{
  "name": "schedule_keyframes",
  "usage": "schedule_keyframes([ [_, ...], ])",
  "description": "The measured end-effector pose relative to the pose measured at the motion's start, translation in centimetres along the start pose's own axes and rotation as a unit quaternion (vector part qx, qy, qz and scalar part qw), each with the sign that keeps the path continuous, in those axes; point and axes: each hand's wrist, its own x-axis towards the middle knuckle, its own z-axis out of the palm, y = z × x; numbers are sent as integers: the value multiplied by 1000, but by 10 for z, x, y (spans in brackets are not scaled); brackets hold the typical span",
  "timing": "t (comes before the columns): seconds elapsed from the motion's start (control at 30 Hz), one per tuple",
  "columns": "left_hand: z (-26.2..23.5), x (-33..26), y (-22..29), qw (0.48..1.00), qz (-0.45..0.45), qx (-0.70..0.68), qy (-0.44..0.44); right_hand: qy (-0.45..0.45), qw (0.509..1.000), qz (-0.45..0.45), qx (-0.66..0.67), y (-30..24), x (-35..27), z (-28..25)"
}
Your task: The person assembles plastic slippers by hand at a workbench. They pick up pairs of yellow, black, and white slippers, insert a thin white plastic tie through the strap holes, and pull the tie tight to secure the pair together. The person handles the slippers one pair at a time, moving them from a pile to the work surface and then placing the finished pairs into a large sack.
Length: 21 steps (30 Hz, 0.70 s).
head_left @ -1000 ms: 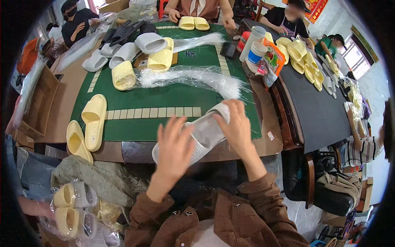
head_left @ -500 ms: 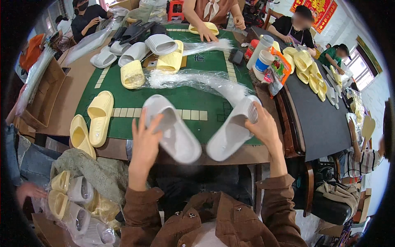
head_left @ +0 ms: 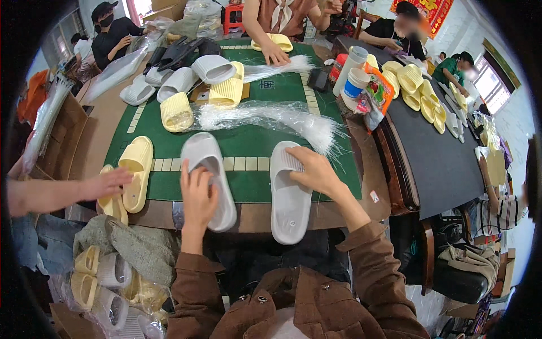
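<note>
Two grey slide slippers lie toes away at the near table edge, side by side with a gap between them. My left hand (head_left: 199, 195) grips the left grey slipper (head_left: 223, 195) by its side, below the strap, fingers bent over its opening. On the other one, the right grey slipper (head_left: 289, 209), my right hand (head_left: 316, 171) has its fingers on the ribbed strap and its thumb at the opening. Left of them lie two pale yellow slippers (head_left: 137, 169). A co-worker's hand (head_left: 110, 183) reaches over this pair from the left.
Beyond the slippers, a bundle of clear plastic strands (head_left: 271, 118) lies across the green mat (head_left: 164, 147). More grey and yellow slippers (head_left: 226, 85) stand behind it. A cup (head_left: 355, 85) and packets are at the right. Bagged slippers (head_left: 107, 282) sit low left. Co-workers sit around the tables.
The grey slippers have turned from splayed to nearly parallel; the left one shifted left, the right one came nearer. A co-worker's arm has come in from the left toward the yellow pair.
</note>
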Motion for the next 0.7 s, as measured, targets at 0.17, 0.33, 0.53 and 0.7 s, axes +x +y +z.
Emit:
schedule_keyframes([
  [0.17, 29, 2, 57, 993, 51, -102, -35, 29, 999, 17, 18, -16, 5, 15],
  [0.33, 35, 0, 82, 990, 54, -123, -50, 70, 996, 54, -10, -6, -3, 8],
  [0.53, 40, 3, 94, 984, 66, -153, -56, 58, 993, 35, 102, -7, -27, -25],
  [0.7, 22, 6, 106, 991, 81, -109, 1, 21, 946, 101, 308, -13, -50, -50],
])
